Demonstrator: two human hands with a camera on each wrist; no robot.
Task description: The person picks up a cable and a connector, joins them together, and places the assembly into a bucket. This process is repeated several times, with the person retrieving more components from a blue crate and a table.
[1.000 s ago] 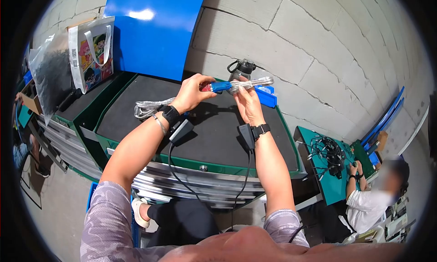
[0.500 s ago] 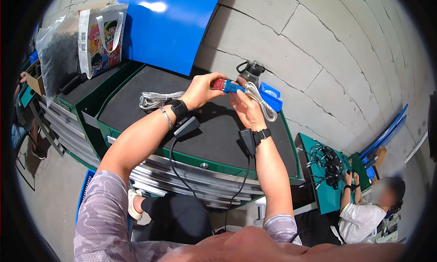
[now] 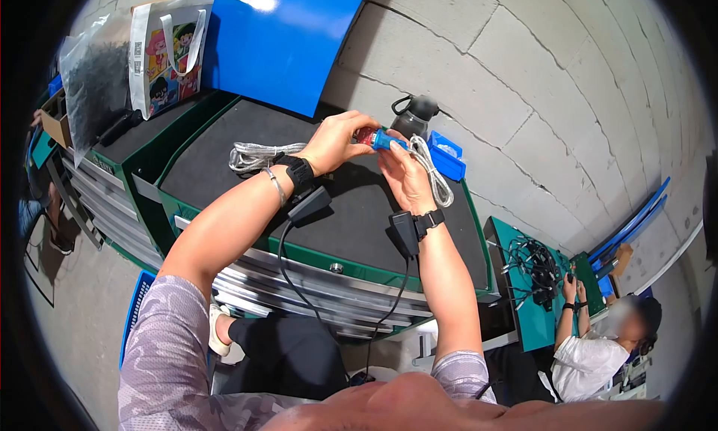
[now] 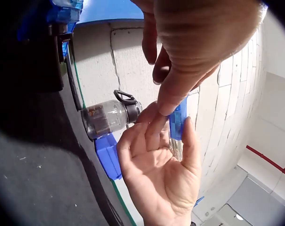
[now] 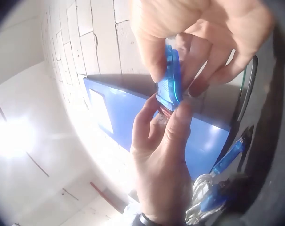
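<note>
1. And there's the change: a second ago the silvery cable (image 3: 435, 175) was drawn out straight to the right between the hands. Now it hangs in a loose loop by the right hand (image 3: 404, 180), so the length has been folded over rather than held taut.
2. The hands have closed in on each other too. Both now meet at the blue connector (image 3: 381, 140), held up above the back of the black cabinet top (image 3: 224, 180), just in front of the water bottle (image 3: 415, 117).
3. The left hand (image 3: 336, 141) pinches the connector's reddish end between thumb and fingers, as it did before.
4. In the right wrist view, the right hand's thumb and fingertips nip the connector's other end, with the palm lying fairly open below.
5. The second coil of cable (image 3: 258, 156) has stayed put on the cabinet top.
6. Hard to make out: fingers cover the joint between cable and connector, and most of the red tip.
7. Whether the loop is caught in the right hand or merely draped over it cannot be told.
8. Both wrist views are badly washed out by glare.
</note>
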